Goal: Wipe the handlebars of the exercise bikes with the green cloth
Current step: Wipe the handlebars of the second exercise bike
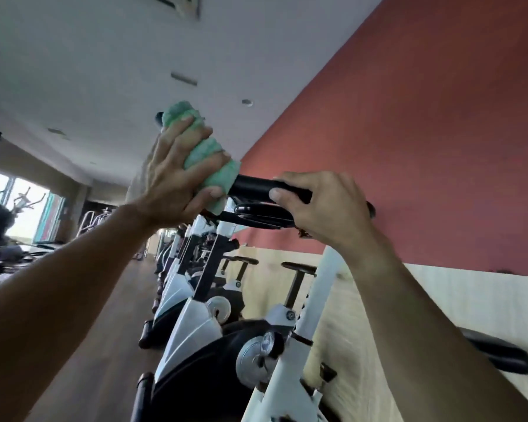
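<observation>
The view is tilted. A black handlebar of the nearest white exercise bike runs across the middle of the frame. My left hand is wrapped around its left end with the green cloth bunched between palm and bar; the bar's tip pokes out above the cloth. My right hand grips the bare bar just right of the cloth, fingers curled over it. The stretch of bar under both hands is hidden.
A row of several white and black bikes recedes behind the near one, with seats toward the red and cream wall. Wooden floor lies on the left. More gym machines stand by the bright windows at far left.
</observation>
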